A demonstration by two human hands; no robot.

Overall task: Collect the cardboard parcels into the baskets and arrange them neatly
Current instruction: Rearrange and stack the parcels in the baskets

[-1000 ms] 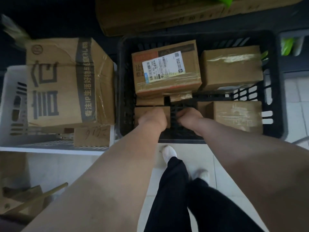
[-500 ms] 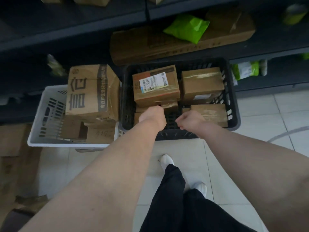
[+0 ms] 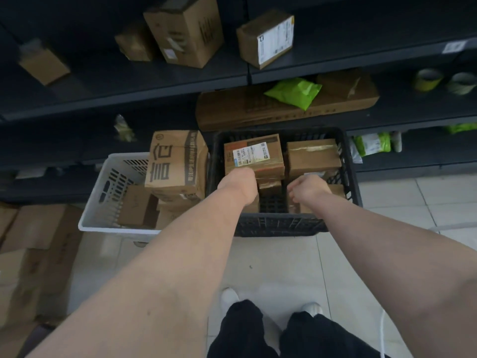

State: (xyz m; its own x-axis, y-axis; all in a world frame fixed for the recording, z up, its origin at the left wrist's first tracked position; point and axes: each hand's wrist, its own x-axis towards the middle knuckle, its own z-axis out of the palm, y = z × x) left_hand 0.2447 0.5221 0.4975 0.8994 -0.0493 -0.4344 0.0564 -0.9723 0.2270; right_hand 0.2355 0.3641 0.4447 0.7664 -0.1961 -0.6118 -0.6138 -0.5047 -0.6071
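Note:
A black basket [image 3: 278,226] stands on the floor and holds several parcels: a labelled parcel [image 3: 254,153] at the back left, a plain taped parcel [image 3: 312,156] at the back right, and a small parcel [image 3: 269,186] in the middle. My left hand [image 3: 240,184] hovers over the front left of this basket, fingers curled under in a fist. Over the front right, my right hand [image 3: 307,188] is curled with nothing seen in it. A white basket [image 3: 116,229] to the left holds a large printed box [image 3: 175,161] and a smaller box [image 3: 135,205].
Dark shelves run behind the baskets, carrying more boxes [image 3: 185,29], a labelled box [image 3: 265,40], a long flat carton [image 3: 258,109] and a green bag [image 3: 294,91]. Flattened cardboard [image 3: 33,228] lies on the floor at the left. My feet stand on the pale tiles.
My head has risen and pulled back, so the shelves now show. Both hands have lifted from deep in the black basket to just above its parcels.

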